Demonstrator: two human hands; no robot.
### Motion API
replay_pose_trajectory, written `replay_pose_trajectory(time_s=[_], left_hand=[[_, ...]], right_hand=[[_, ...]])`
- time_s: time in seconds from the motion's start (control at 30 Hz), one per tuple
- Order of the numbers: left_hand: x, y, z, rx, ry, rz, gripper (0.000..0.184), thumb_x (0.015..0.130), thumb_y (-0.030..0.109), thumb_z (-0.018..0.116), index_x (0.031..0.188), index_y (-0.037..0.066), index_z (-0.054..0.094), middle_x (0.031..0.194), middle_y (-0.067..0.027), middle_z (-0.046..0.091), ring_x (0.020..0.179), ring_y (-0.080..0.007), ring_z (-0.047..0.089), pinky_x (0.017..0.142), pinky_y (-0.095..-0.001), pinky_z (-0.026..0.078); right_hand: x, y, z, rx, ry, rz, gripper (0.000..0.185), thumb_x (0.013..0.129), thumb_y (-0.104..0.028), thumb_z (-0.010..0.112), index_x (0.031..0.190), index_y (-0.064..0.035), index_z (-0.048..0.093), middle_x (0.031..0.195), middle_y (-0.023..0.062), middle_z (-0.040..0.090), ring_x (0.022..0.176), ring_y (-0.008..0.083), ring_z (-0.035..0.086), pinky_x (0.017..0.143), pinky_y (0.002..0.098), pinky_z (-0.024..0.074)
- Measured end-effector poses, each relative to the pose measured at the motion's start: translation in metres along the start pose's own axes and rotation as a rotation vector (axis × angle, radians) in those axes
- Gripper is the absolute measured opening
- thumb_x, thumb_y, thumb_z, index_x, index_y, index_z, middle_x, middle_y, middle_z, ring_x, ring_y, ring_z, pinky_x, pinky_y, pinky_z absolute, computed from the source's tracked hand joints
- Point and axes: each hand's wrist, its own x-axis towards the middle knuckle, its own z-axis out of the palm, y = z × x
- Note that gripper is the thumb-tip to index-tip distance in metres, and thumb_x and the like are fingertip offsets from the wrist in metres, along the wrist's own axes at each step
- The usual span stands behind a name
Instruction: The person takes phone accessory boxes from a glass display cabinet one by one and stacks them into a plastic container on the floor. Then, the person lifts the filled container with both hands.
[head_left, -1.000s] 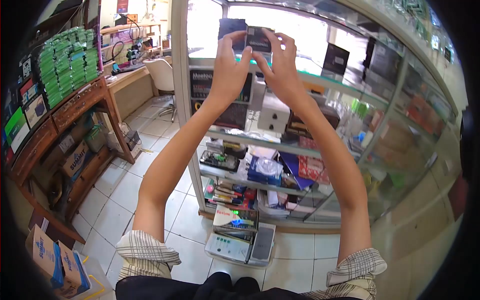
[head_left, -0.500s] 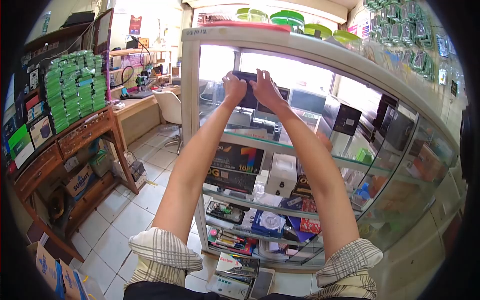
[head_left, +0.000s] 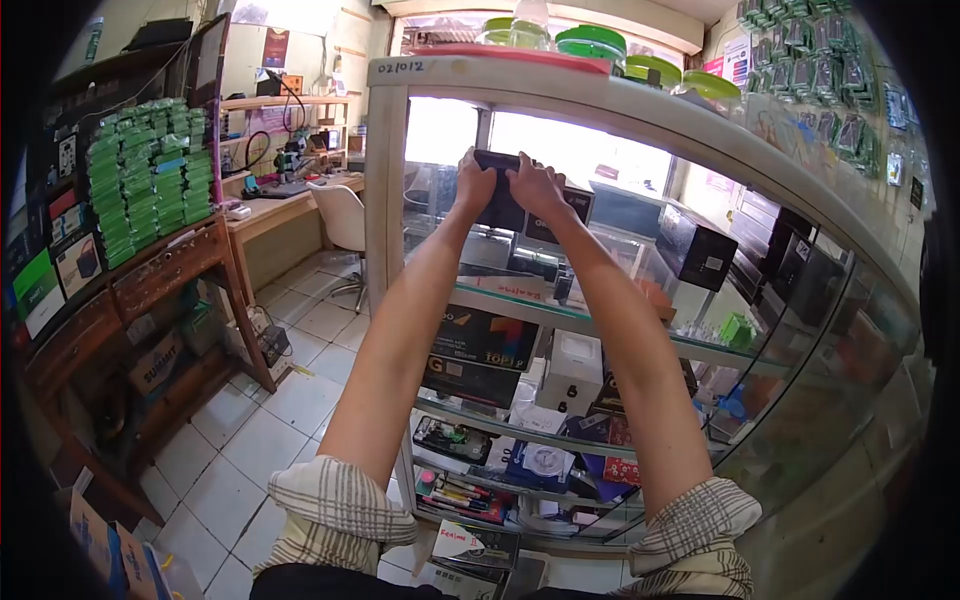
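Both my arms stretch into the upper shelf of a glass display cabinet (head_left: 388, 200). Between my hands is a dark box (head_left: 497, 208), held upright near the back of the shelf. My left hand (head_left: 475, 185) grips its left side, and my right hand (head_left: 537, 187) grips its right side with the fingers bent over the top edge. A second dark box (head_left: 575, 205) stands just right of my right hand. Farther right on that shelf is a black box with a white label (head_left: 708, 257). My forearms hide part of the lower shelves.
Below, shelves hold a white box (head_left: 572, 368), a black box with coloured print (head_left: 483, 338) and pens (head_left: 465, 495). Green-wrapped packs (head_left: 150, 180) are stacked on a wooden desk (head_left: 170, 265) at left. A white chair (head_left: 340, 215) stands behind. Boxes (head_left: 475, 545) lie at the cabinet's foot.
The view has shifted slightly, so the cabinet sits a little lower and farther right. Both hands still hold the dark box, in nearly the same place on the shelf.
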Motion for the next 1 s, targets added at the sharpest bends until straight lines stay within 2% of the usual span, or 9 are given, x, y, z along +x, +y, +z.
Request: replay_pose_trajectory(time_s=[0.17,0.27,0.47,0.57,0.67,0.77,0.83,0.93,1.0], left_hand=[[-0.015,0.023,0.001,-0.039,0.139,0.027,0.057,0.072,0.011,0.055,0.123,-0.005,0.036,0.117,-0.0298,0.03,0.104,-0.0431,0.043,0.093,-0.041,0.037],[-0.03,0.047,-0.002,-0.072,0.269,0.007,0.048,0.074,0.014,0.059,0.115,-0.003,0.042,0.11,-0.0264,0.03,0.096,-0.0422,0.046,0.085,-0.0422,0.042],[-0.06,0.071,0.0,-0.04,0.428,0.009,0.034,0.075,0.016,0.061,0.103,0.001,0.047,0.108,-0.0229,0.031,0.094,-0.0329,0.044,0.082,-0.041,0.04],[-0.102,0.099,-0.008,-0.173,0.463,0.023,0.028,0.077,0.015,0.06,0.099,0.002,0.048,0.106,-0.0173,0.032,0.096,-0.0274,0.041,0.083,-0.0386,0.038],[-0.169,0.14,-0.025,-0.407,0.427,0.03,0.022,0.081,0.013,0.056,0.098,0.003,0.046,0.102,-0.0112,0.033,0.097,-0.0215,0.039,0.084,-0.0345,0.037],[-0.232,0.15,-0.038,-0.496,0.411,0.161,0.022,0.087,0.016,0.049,0.104,0.004,0.043,0.103,-0.0093,0.035,0.098,-0.017,0.038,0.085,-0.0305,0.036],[-0.276,0.145,-0.05,-0.832,0.398,0.177,0.026,0.091,0.026,0.041,0.107,0.005,0.042,0.107,-0.0081,0.04,0.101,-0.0149,0.043,0.089,-0.03,0.034],[-0.363,0.148,-0.082,-1.103,0.196,-0.088,0.042,0.091,0.035,0.036,0.12,0.004,0.036,0.112,-0.0094,0.044,0.108,-0.0165,0.045,0.096,-0.0305,0.033],[-0.422,0.137,-0.103,-1.051,0.092,-0.145,0.052,0.088,0.031,0.04,0.13,0.001,0.028,0.129,-0.0125,0.039,0.118,-0.0193,0.041,0.099,-0.0305,0.032]], right_hand=[[-0.016,0.001,0.001,0.127,0.188,0.013,0.048,0.085,-0.034,0.05,0.123,-0.008,0.04,0.111,0.0285,0.047,0.107,0.0424,0.044,0.09,0.0525,0.0308],[-0.034,-0.002,-0.005,0.309,0.36,-0.069,0.034,0.082,-0.023,0.056,0.109,-0.0057,0.044,0.105,0.0252,0.042,0.1,0.0394,0.044,0.088,0.0486,0.0322],[-0.073,-0.014,-0.024,0.594,0.566,-0.13,0.029,0.081,-0.019,0.058,0.101,-0.0036,0.044,0.101,0.0207,0.032,0.096,0.0358,0.04,0.084,0.045,0.0347],[-0.117,-0.026,-0.049,0.764,0.597,0.04,0.024,0.082,-0.021,0.058,0.094,-0.0023,0.048,0.102,0.0189,0.033,0.098,0.0329,0.039,0.086,0.0412,0.0344],[-0.171,-0.032,-0.064,0.914,0.642,0.003,0.024,0.082,-0.021,0.059,0.092,-0.0021,0.049,0.103,0.0162,0.034,0.097,0.0291,0.039,0.085,0.037,0.0358],[-0.246,-0.043,-0.078,1.117,0.625,-0.002,0.019,0.081,-0.016,0.06,0.091,-0.003,0.049,0.104,0.0135,0.033,0.097,0.0248,0.038,0.084,0.0318,0.0357],[-0.298,-0.041,-0.063,1.06,0.714,-0.073,0.018,0.08,-0.012,0.06,0.091,-0.0037,0.049,0.105,0.0126,0.033,0.099,0.0232,0.037,0.083,0.0301,0.035],[-0.403,-0.051,-0.033,1.11,0.73,-0.068,0.021,0.074,-0.004,0.061,0.09,-0.0062,0.047,0.109,0.0113,0.032,0.104,0.0202,0.035,0.085,0.028,0.0327],[-0.462,-0.055,-0.006,0.95,0.777,-0.164,0.017,0.078,-0.004,0.054,0.09,-0.0066,0.042,0.11,0.0089,0.035,0.102,0.0176,0.038,0.092,0.0285,0.0297]])
